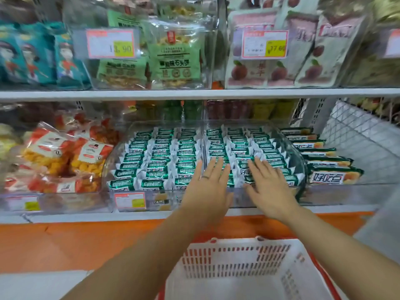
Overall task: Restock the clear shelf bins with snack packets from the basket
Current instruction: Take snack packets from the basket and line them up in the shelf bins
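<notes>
Both my hands are out over the right-hand clear bin [299, 154], palms down. My left hand [208, 191] lies flat on the front rows of green-and-white snack packets [160, 161], its fingers [219, 167] straight and a little spread, gripping nothing. The outermost finger sits just beside the clear wall between the two bins. One finger wears a thin ring [205, 177].

My right hand [270, 191] is near it on the same bin, fingers [260, 167] also straight and fanned over the packet tops, holding nothing. Whether they press down or only touch, I cannot tell.

The packets stand in tidy rows, filling this bin and the left-hand clear bin [110, 161] next to it. A price tag [129, 200] is stuck on the left bin's front. The bins stand on a white shelf [86, 215] with an orange strip below.

The white basket [238, 265] with slotted walls sits below my forearms, close to me, a red handle [213, 241] at its far rim.

Right of the bins is a row of long green packets [333, 177] with an orange picture. Left of them lie clear bags of orange snacks [65, 156]. On the shelf above stand green pouches [173, 57].
</notes>
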